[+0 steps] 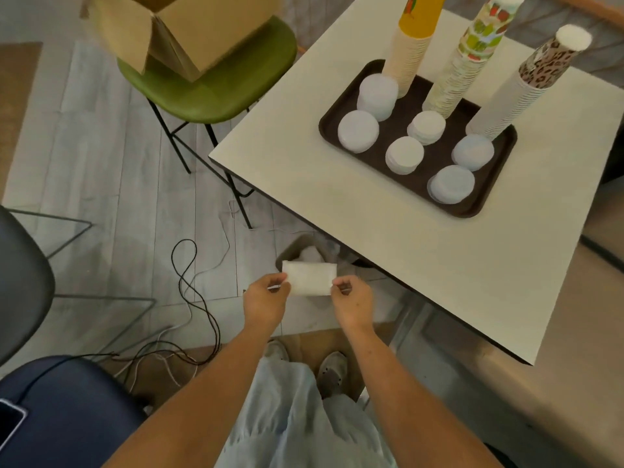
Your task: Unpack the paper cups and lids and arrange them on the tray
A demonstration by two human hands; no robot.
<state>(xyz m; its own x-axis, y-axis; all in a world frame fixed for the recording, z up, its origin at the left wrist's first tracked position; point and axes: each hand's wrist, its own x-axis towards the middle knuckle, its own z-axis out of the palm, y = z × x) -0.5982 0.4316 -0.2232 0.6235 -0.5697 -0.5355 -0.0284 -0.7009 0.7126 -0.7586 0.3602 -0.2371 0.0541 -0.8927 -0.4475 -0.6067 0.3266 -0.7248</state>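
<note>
A dark brown tray [341,106] lies on the white table. Three tall upside-down cup stacks stand along its far side: a yellow-topped stack [410,45], a green-patterned stack [467,59] and a leopard-print stack [516,86]. Several low piles of white lids [358,131] fill the tray's near half. Below the table's left corner, my left hand [266,298] and my right hand [353,304] each pinch one end of a folded clear plastic wrapper [309,278], held over a small bin [297,251] on the floor.
An open cardboard box [182,32] sits on a green chair [216,86] at the upper left. Cables [189,285] trail over the grey floor. A dark chair [20,285] and a blue seat with a phone [10,423] are at the left.
</note>
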